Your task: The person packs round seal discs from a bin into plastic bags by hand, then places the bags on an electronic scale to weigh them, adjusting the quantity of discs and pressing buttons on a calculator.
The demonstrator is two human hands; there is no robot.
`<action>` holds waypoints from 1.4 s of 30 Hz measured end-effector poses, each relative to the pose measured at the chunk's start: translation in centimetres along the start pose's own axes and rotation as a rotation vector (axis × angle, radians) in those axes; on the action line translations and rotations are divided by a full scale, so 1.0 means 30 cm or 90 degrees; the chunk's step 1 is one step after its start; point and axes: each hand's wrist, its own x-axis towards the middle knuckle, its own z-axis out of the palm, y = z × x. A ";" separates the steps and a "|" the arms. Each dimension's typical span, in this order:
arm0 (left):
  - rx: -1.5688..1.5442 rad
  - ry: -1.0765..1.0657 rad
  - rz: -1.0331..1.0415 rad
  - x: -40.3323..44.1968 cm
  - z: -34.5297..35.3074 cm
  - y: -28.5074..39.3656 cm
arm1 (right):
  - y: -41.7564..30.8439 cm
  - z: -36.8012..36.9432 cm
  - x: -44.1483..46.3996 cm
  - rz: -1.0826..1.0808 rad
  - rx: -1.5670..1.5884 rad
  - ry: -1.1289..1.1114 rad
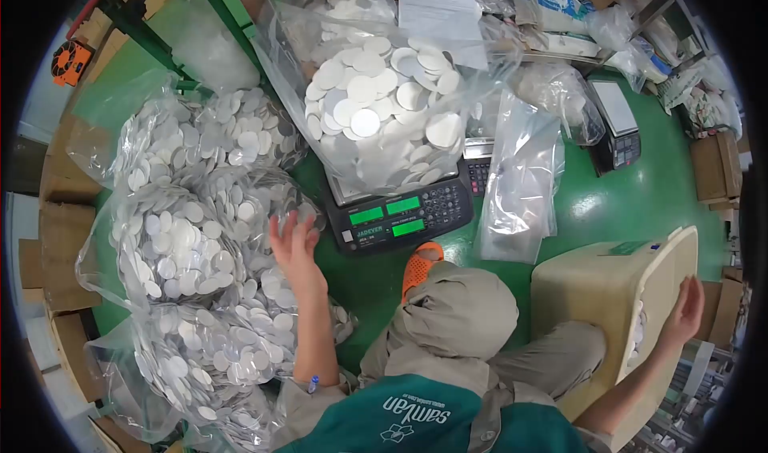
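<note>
My left hand [298,249] is raised with its fingers spread and nothing in them, beside clear bags of white discs [180,249] and left of a black counting scale [400,217]. On the scale rests a large open clear bag of white discs [376,93]. Its green displays are lit, but their digits are too small to read. My right hand [686,309] is at the far right, by the outer side of a cream bin [600,273]. Its fingers point up, loosely extended, with no object visible in them. Some white pieces show inside the bin opening.
Flat clear plastic bags [520,189] lie right of the scale. A second scale [616,121] stands farther right. Paper sheets [440,17] and more bags are at the back. Cardboard boxes [714,165] line the right edge. My orange shoe [418,271] is below the scale.
</note>
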 end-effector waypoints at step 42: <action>0.147 -0.255 0.001 -0.278 0.051 -0.088 | 0.969 0.318 -0.511 0.249 -0.326 -0.471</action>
